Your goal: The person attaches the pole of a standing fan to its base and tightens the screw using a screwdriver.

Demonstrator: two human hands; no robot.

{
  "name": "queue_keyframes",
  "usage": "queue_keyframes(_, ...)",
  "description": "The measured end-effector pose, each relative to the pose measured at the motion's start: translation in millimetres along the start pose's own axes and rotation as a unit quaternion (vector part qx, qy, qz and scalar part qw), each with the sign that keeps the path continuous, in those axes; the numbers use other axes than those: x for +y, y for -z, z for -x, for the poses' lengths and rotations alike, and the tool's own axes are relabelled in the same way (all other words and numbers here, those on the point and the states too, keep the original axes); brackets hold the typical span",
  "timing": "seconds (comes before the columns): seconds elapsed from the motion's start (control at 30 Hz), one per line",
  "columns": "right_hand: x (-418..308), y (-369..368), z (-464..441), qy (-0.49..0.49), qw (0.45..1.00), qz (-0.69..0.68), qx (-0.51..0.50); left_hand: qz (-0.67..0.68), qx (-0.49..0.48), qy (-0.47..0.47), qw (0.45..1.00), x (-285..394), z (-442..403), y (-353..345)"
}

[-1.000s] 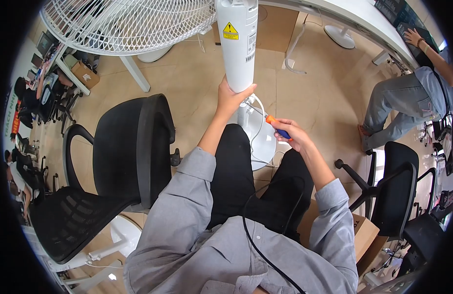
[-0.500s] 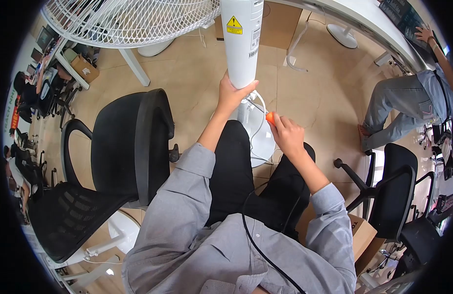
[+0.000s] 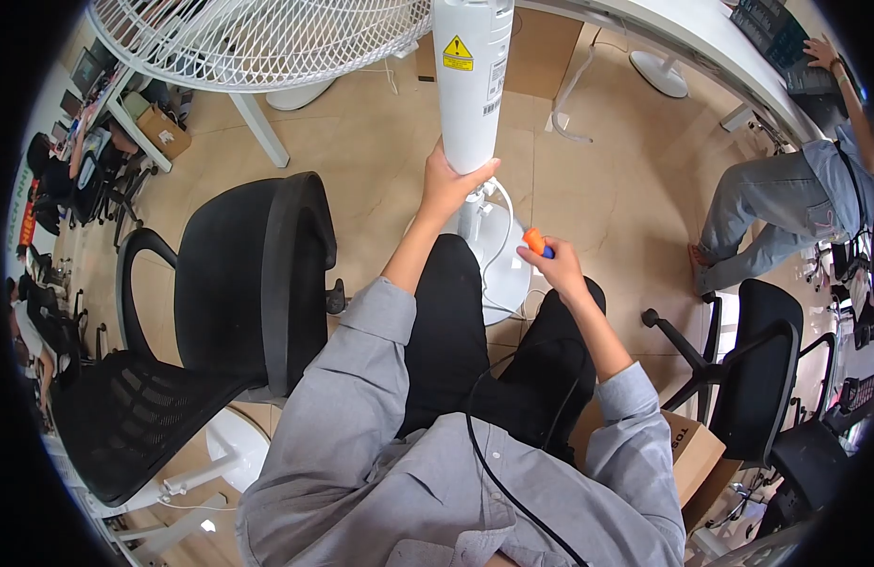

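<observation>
My left hand [image 3: 445, 189] is wrapped round the lower end of the white fan's body [image 3: 467, 128], which carries a yellow warning label. Above and to the left spreads the fan's round wire grille [image 3: 257, 42]. Below the body, a short pole leads down to a round white base [image 3: 505, 283] between my knees, and a white cord [image 3: 506, 213] loops beside it. My right hand [image 3: 562, 268] is closed on a screwdriver [image 3: 536, 243] with an orange and blue handle, to the right of the pole. The screwdriver's tip is hard to make out.
A black office chair [image 3: 229, 274] stands close on my left, another chair [image 3: 763, 369] on my right. A cardboard box [image 3: 697, 454] is by my right elbow. At the right, a person in jeans [image 3: 772, 208] is beside a white table [image 3: 683, 38]. More people are far left.
The screwdriver has turned in my right hand, its handle showing more, and the hand has shifted slightly down. The fan body has moved a little to the right.
</observation>
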State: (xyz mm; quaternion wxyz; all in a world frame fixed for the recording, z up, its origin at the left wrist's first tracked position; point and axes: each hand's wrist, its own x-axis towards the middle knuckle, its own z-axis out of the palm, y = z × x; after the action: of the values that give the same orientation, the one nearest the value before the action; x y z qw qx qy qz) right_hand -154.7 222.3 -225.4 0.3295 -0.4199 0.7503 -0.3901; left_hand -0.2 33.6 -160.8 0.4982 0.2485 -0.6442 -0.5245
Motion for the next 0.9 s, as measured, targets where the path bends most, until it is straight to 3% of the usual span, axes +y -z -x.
queue_keyframes(0.1, -22, -9, -2, -0.086, 0.964, -0.25, 0.003, -0.001, -0.006, 0.003, 1.0, -3, 0, 0)
queue_keyframes(0.2, -26, -32, -28, -0.012, 0.933, -0.358, 0.023, 0.016, -0.029, 0.035, 0.999, -1, 1, 2)
queue_keyframes(0.37, -60, -49, -43, -0.008, 0.928, -0.372, 0.017, 0.021, -0.031, 0.03, 0.999, -6, -5, 5)
queue_keyframes(0.9, -50, -72, -74, 0.067, 0.956, -0.28, 0.052, 0.016, -0.03, 0.03, 0.999, 1, -3, 4)
